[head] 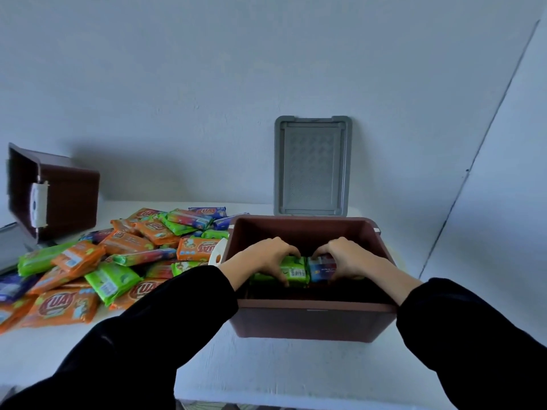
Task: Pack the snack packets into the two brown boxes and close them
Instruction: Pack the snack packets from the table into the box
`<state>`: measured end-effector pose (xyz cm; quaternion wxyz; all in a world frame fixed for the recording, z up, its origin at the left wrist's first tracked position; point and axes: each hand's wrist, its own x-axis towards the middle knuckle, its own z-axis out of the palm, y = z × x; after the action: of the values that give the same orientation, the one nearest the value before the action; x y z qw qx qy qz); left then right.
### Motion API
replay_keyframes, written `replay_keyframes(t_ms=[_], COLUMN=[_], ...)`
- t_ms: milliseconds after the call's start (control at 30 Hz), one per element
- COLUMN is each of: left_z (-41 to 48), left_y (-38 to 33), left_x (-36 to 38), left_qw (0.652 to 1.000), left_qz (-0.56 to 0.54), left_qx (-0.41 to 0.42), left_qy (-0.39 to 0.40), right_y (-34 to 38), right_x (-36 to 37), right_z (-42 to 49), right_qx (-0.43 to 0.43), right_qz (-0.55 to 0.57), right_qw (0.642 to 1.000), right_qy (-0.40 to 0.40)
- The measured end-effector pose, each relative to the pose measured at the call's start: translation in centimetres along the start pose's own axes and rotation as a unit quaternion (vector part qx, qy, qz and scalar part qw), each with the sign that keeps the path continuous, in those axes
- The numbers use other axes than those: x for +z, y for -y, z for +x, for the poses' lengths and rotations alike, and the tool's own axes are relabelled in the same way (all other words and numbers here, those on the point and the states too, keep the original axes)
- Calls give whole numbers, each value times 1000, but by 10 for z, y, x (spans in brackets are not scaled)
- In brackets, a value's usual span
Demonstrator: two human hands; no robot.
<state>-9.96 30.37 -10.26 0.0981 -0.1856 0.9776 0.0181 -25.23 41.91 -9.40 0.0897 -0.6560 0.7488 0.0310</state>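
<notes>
An open brown box (pixel 313 319) stands in front of me on the white table. Both my hands reach down inside it. My left hand (pixel 263 257) grips a green snack packet (pixel 291 272). Beside it, my right hand (pixel 347 257) grips a blue packet (pixel 321 269). The two packets sit end to end in the box. A pile of orange, green and blue snack packets (pixel 97 261) lies on the table to the left. A second brown box (pixel 56 196) lies tipped on its side at the far left.
A grey lid (pixel 312 167) leans upright against the wall behind the open box. A white handle piece (pixel 217 253) sticks out at the box's left side. The table's front edge (pixel 266 398) runs below my arms. A grey flat object (pixel 11 247) lies at the far left.
</notes>
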Motion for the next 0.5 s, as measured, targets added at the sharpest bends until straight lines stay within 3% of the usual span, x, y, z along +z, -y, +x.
replay_keyframes(t_ms=[200, 367, 500], left_z=[-13, -52, -106], left_y=[-7, 5, 41], left_x=[-16, -45, -58], left_qw=[999, 972, 941], left_qz=[15, -158, -214], left_qx=[8, -7, -52], left_qy=[-32, -176, -259], right_y=[-4, 26, 89], right_x=[-9, -42, -65], right_z=[-4, -14, -2], right_qx=[10, 15, -52], right_qz=[36, 143, 206], right_qw=[999, 985, 965], right_qy=[-36, -94, -156])
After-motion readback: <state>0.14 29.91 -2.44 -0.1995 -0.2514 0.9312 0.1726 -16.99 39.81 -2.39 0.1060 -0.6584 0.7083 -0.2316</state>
